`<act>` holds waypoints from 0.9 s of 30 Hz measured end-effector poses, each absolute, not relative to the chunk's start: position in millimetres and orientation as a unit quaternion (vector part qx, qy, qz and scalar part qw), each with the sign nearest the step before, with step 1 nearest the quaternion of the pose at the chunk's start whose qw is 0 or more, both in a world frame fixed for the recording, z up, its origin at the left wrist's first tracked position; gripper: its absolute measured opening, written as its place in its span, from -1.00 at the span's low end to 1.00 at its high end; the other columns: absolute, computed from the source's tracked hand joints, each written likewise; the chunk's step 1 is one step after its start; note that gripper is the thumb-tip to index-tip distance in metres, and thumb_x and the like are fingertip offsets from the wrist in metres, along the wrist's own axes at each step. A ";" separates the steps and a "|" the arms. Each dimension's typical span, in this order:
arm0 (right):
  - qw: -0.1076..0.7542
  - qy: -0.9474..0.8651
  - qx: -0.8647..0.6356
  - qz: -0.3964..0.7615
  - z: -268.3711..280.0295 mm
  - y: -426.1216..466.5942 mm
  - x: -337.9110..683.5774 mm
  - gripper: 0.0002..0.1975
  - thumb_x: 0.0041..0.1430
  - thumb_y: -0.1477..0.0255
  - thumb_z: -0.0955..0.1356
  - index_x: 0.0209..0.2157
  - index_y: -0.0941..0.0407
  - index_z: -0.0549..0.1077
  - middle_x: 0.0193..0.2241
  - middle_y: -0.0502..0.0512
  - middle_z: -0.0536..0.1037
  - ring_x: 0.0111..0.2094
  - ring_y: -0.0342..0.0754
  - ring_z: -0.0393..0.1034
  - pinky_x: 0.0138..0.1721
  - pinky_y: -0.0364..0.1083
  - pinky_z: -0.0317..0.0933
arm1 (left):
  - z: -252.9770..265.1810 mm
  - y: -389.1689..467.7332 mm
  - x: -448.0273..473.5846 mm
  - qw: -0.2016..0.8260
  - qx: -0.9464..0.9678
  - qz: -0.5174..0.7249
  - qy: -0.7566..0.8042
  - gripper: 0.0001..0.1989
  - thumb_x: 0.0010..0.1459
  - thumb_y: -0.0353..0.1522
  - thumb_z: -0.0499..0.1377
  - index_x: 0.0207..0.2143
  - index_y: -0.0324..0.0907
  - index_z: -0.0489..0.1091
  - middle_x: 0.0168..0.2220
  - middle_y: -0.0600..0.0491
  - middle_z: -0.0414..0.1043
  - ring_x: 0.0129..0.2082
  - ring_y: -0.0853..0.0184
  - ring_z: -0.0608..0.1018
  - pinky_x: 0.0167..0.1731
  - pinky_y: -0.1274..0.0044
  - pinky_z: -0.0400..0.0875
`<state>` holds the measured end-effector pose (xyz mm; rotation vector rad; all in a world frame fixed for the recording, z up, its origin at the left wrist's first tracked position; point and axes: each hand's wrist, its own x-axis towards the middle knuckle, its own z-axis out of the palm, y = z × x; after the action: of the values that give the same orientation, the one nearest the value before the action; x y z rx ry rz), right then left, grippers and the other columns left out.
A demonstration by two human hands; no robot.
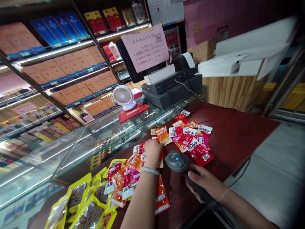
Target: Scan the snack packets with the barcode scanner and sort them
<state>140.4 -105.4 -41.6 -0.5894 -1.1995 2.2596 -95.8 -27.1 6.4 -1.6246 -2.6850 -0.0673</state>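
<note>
My right hand (pixel 201 179) is wrapped round the handle of a dark handheld barcode scanner (pixel 176 160); a small blue light glows on its head. My left hand (pixel 153 149), with a pale bangle on the wrist, has its fingers curled at the near edge of an orange snack packet (pixel 163 135). The fingertips are partly hidden. Beyond the scanner lies a loose heap of red, pink and orange snack packets (pixel 194 140). Under and left of my left forearm spreads another heap of small packets (pixel 126 175). Large yellow-edged pouches (pixel 87 213) lie at the lower left.
The packets lie on a dark red counter top (pixel 228 136). Behind it runs a glass display case (pixel 78 149) with a small white fan (pixel 123 96) on top. A monitor with a pink sign (pixel 146 47) stands above a black cash drawer (pixel 171 95). Boxed goods fill shelves (pixel 64 68).
</note>
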 end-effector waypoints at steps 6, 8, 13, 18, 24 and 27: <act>0.256 -0.438 -0.229 0.831 -39.8 -104.6 142.3 -0.37 0.09 -0.05 0.41 -0.03 0.12 0.27 -0.62 -0.15 0.43 -0.74 -0.26 0.25 -0.73 -0.29 0.19 | -1.2 -28.5 -97.4 0.023 -0.500 -0.059 -0.863 -0.43 0.08 0.08 0.12 -0.18 -0.22 0.52 -0.11 -0.21 0.53 -0.04 -0.02 0.49 -0.12 0.31 0.31; 0.260 -0.441 -0.225 0.829 -41.7 -103.9 141.0 -0.38 0.10 -0.04 0.40 -0.01 0.13 0.27 -0.62 -0.15 0.43 -0.74 -0.26 0.24 -0.74 -0.29 0.20 | -1.2 -27.3 -95.7 0.056 -0.492 -0.064 -0.866 -0.32 0.10 0.13 0.05 -0.11 -0.31 0.47 -0.08 -0.27 0.50 -0.02 -0.05 0.46 -0.07 0.28 0.29; 0.263 -0.446 -0.229 0.824 -39.6 -102.2 139.3 -0.39 0.09 -0.06 0.40 -0.07 0.13 0.29 -0.62 -0.15 0.43 -0.75 -0.28 0.24 -0.75 -0.30 0.18 | 0.1 -15.5 -93.3 0.037 -0.490 -0.044 -0.870 -0.24 0.05 0.15 0.08 -0.04 -0.36 0.43 0.00 -0.35 0.44 0.05 -0.08 0.41 -0.04 0.29 0.26; 0.281 -0.442 -0.262 0.811 -28.8 -98.1 141.0 -0.37 0.06 -0.07 0.41 -0.07 0.13 0.29 -0.63 -0.17 0.41 -0.76 -0.29 0.20 -0.76 -0.31 0.13 | 1.1 -7.1 -99.9 -0.014 -0.505 -0.030 -0.862 -0.44 0.02 0.05 0.19 -0.19 -0.25 0.51 -0.09 -0.28 0.51 -0.01 -0.05 0.47 -0.11 0.33 0.29; 0.292 -0.452 -0.274 0.797 -26.7 -96.5 142.8 -0.41 0.12 -0.04 0.39 -0.03 0.10 0.27 -0.61 -0.18 0.40 -0.75 -0.28 0.22 -0.74 -0.31 0.10 | -1.4 -17.1 -111.6 -0.110 -0.489 -0.169 -0.848 -0.73 0.04 -0.13 0.26 -0.32 -0.13 0.42 -0.34 0.02 0.55 -0.28 0.23 0.55 -0.30 0.49 0.28; 0.293 -0.460 -0.269 0.794 -26.4 -98.6 142.4 -0.43 0.13 -0.05 0.37 -0.06 0.10 0.28 -0.62 -0.18 0.40 -0.75 -0.27 0.22 -0.74 -0.29 0.10 | -3.3 -29.4 -114.5 -0.187 -0.477 -0.324 -0.796 -0.77 0.05 -0.21 0.26 -0.35 -0.14 0.33 -0.55 0.18 0.38 -0.53 0.42 0.42 -0.47 0.61 0.19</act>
<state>142.4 -98.6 -26.4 -0.7174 -1.2254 2.1146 -114.5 -29.4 -3.3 -1.7069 -2.8495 -1.1591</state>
